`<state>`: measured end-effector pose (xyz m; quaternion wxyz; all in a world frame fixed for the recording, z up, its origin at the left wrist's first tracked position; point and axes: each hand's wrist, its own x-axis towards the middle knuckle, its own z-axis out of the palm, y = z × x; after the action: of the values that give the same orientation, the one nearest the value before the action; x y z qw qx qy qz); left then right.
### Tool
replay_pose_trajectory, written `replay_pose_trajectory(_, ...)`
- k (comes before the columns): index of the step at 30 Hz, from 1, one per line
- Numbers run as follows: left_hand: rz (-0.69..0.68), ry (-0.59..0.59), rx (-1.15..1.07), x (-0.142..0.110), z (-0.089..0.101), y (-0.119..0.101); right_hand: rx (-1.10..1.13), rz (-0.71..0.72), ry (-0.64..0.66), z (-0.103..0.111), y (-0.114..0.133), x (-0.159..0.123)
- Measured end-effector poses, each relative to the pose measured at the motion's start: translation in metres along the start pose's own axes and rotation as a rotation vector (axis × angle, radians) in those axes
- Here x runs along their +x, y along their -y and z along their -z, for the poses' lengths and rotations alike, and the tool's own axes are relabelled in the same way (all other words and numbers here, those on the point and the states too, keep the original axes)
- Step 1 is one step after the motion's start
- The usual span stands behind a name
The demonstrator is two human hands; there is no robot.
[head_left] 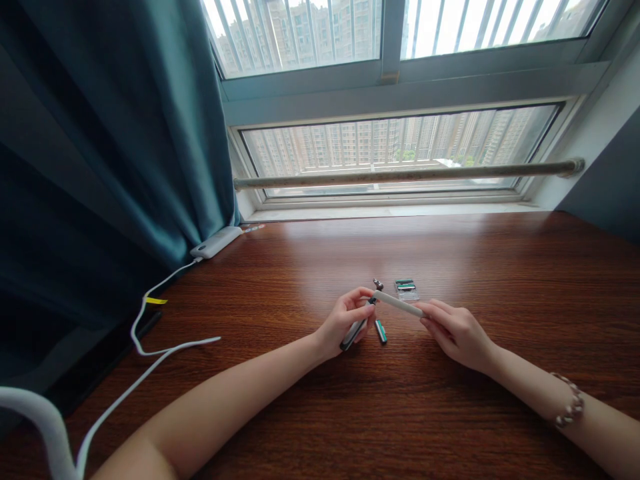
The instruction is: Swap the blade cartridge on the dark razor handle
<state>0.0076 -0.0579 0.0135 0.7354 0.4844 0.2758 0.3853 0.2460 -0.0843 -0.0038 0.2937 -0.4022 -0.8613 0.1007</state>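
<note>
Left hand [339, 321]: angled inward, grasping dark handle [353, 335]
Right hand [459, 333]: extended, pinching pale stick [399, 303]
Clear case [407, 295]: green-striped pieces [405, 287] inside

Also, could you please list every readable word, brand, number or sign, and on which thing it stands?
No text is readable in this picture.
Yellow tag at the white cable: no lettering visible.
White oblong device: a dark mark, too small to read.
Clear cartridge case and loose razor cartridge: too small to tell.
Pale rod in the right hand, grey-black handle in the left hand: none visible.
</note>
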Motion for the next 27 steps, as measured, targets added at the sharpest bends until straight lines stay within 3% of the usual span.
replay_pose_trajectory(3, 0.020, -0.028, 0.040, -0.0009, -0.0013, -0.0008, -0.024, 0.017, -0.009, -0.0009, -0.0011, -0.0001)
replay_pose_trajectory(10, -0.019, -0.087, 0.042, -0.0006, -0.0041, -0.0008, -0.105, -0.004, -0.177, -0.0027, -0.0041, -0.0023)
replay_pose_trajectory(27, -0.013, -0.129, 0.067, -0.0011, -0.0045, -0.0022, 0.030, -0.011, -0.105, -0.0050, -0.0075, -0.0024)
